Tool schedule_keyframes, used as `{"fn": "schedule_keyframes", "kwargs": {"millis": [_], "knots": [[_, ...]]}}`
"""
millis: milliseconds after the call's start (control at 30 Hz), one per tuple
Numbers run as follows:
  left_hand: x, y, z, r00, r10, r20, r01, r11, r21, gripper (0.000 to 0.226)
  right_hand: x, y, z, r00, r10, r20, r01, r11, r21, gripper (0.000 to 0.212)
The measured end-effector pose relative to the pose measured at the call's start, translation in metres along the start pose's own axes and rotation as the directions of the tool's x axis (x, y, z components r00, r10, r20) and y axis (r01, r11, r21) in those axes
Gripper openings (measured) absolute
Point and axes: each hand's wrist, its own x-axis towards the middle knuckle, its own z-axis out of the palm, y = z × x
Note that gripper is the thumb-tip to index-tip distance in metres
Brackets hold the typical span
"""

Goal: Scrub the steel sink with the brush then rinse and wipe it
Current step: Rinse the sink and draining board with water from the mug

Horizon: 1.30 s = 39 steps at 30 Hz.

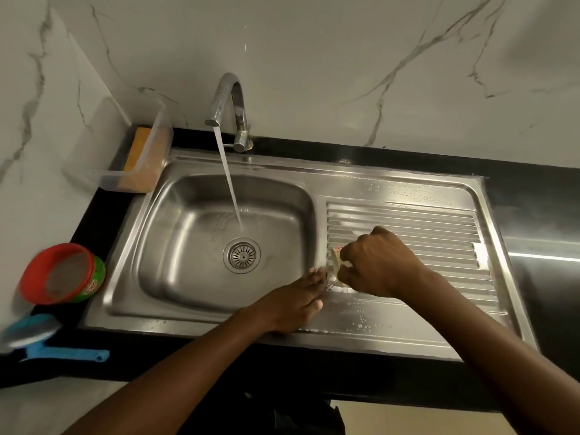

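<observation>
The steel sink has a basin on the left and a ribbed drainboard on the right. The tap runs a stream of water into the basin near the drain. My right hand is curled round a small pale brush pressed on the drainboard's left edge, with white foam under it. My left hand lies with straight fingers on the rim between basin and drainboard, beside the brush. How much of the brush there is stays hidden by the fingers.
A blue long-handled brush lies on the black counter at the front left. Behind it stands a red-and-green round tub. A clear container with an orange sponge sits at the back left corner against the marble wall.
</observation>
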Motion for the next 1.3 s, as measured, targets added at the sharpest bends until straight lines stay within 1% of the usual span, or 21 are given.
{"fn": "schedule_keyframes", "kwargs": {"millis": [67,133,233,300,367,433,500,533,633,733,800,867,967,1133,1300], "knots": [[-0.011,0.000,-0.004,1.000,0.022,0.006,-0.022,1.000,-0.013,0.057,-0.004,0.001,-0.004,0.999,0.054,0.001,-0.054,0.999,0.006,0.037],[-0.022,-0.001,-0.010,0.999,0.014,-0.031,-0.016,0.998,-0.064,0.049,-0.002,0.006,-0.007,0.990,0.138,-0.015,-0.137,0.989,0.063,0.037],[-0.036,-0.008,-0.020,0.988,-0.057,-0.143,0.026,0.978,-0.209,0.039,0.007,0.012,-0.015,0.963,0.268,-0.030,-0.255,0.940,0.227,0.035],[-0.044,-0.020,-0.026,0.966,-0.131,-0.225,0.046,0.937,-0.348,0.039,0.018,0.009,-0.018,0.945,0.328,0.000,-0.300,0.866,0.401,0.032],[-0.049,-0.032,-0.035,0.929,-0.202,-0.312,0.035,0.884,-0.466,0.036,0.033,0.001,-0.018,0.927,0.374,0.027,-0.312,0.729,0.609,0.031],[-0.056,-0.041,-0.051,0.888,-0.267,-0.374,0.023,0.839,-0.544,0.029,0.048,-0.014,-0.018,0.911,0.409,0.053,-0.289,0.540,0.790,0.031],[-0.065,-0.047,-0.072,0.855,-0.330,-0.401,0.020,0.793,-0.609,0.027,0.067,-0.033,-0.019,0.905,0.416,0.086,-0.239,0.331,0.913,0.031],[-0.068,-0.049,-0.082,0.837,-0.363,-0.410,0.023,0.772,-0.635,0.027,0.077,-0.041,-0.018,0.907,0.410,0.098,-0.216,0.252,0.943,0.031],[-0.085,-0.058,-0.109,0.767,-0.434,-0.473,-0.002,0.736,-0.677,0.022,0.111,-0.067,-0.022,0.919,0.385,0.089,-0.145,0.118,0.982,0.030],[-0.104,-0.066,-0.130,0.702,-0.468,-0.537,-0.020,0.741,-0.671,0.029,0.140,-0.091,-0.035,0.910,0.406,0.077,-0.083,-0.002,0.997,0.029],[-0.117,-0.071,-0.140,0.669,-0.499,-0.550,-0.014,0.732,-0.681,0.029,0.156,-0.103,-0.041,0.901,0.423,0.097,-0.062,-0.097,0.993,0.027],[-0.128,-0.076,-0.147,0.649,-0.513,-0.562,-0.011,0.732,-0.681,0.026,0.170,-0.110,-0.043,0.896,0.430,0.109,-0.045,-0.155,0.987,0.026],[-0.139,-0.086,-0.154,0.633,-0.515,-0.577,-0.021,0.734,-0.679,0.018,0.188,-0.116,-0.041,0.890,0.443,0.108,-0.011,-0.215,0.977,0.023],[-0.148,-0.096,-0.159,0.647,-0.488,-0.586,-0.035,0.749,-0.662,0.019,0.192,-0.124,-0.046,0.886,0.452,0.106,0.034,-0.291,0.956,0.023],[-0.151,-0.099,-0.159,0.668,-0.475,-0.572,-0.040,0.746,-0.665,0.016,0.192,-0.128,-0.050,0.883,0.461,0.085,0.067,-0.304,0.950,0.023]]}}
